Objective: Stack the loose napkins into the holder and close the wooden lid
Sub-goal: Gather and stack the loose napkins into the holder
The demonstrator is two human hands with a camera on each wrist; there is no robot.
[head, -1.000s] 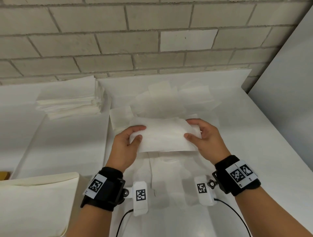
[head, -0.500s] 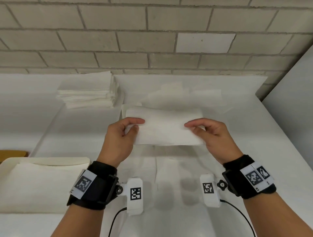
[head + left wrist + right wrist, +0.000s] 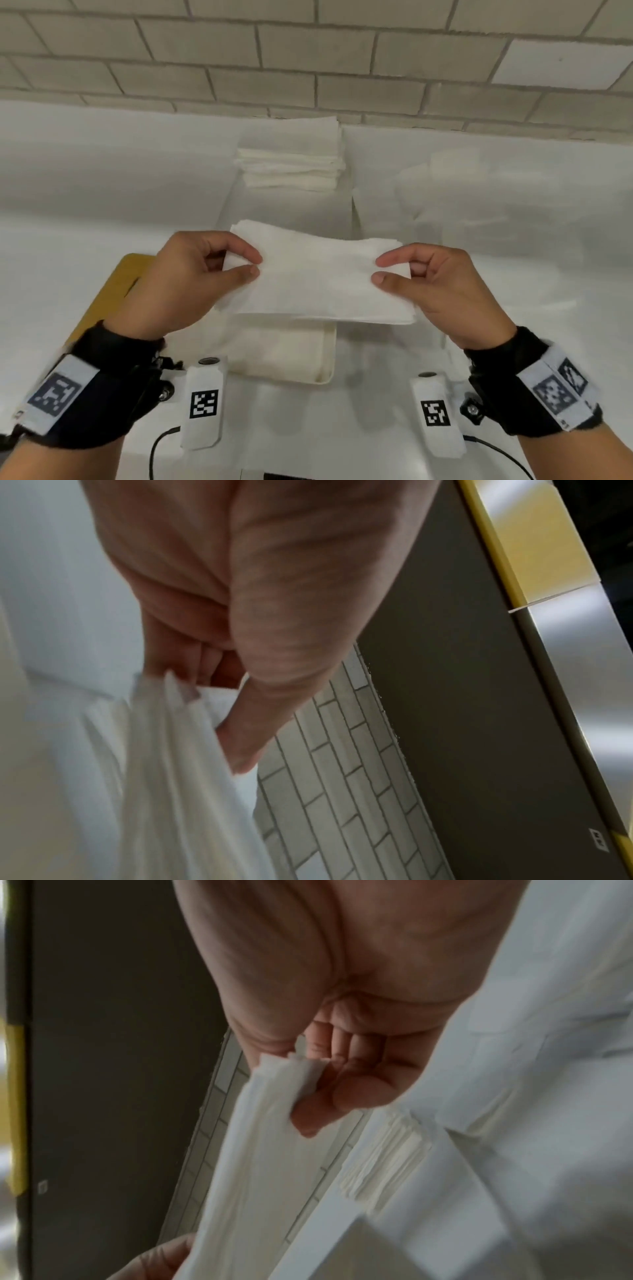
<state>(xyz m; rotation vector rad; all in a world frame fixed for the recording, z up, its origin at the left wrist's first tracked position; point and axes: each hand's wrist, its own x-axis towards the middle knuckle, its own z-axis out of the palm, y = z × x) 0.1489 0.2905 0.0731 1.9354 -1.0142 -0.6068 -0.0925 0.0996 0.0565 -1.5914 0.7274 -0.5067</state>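
The wooden lid [image 3: 113,287], a flat yellow-brown board, lies left of the holder, partly hidden by the left hand [image 3: 185,284]. That hand pinches the left edge of the napkins [image 3: 322,274], thumb on top and fingers [image 3: 205,658] curled beneath. The napkins are a thin, soft, white rectangular sheaf, several layers showing at the edge, held level in the air just above the holder [image 3: 325,356]. The holder is a cream, shallow tray with rounded corners and a low rim, sitting on the white desk [image 3: 513,342], with pale napkin paper lying inside. Beyond the holder, near the grey brick wall [image 3: 308,68], stands a neat stack [image 3: 291,164] of folded white napkins with soft layered edges. The right hand [image 3: 442,287] pinches the sheaf's right edge, thumb above, fingers [image 3: 342,1047] clamped underneath. Right of the holder, faint loose napkins [image 3: 479,192] lie flat on the desk.
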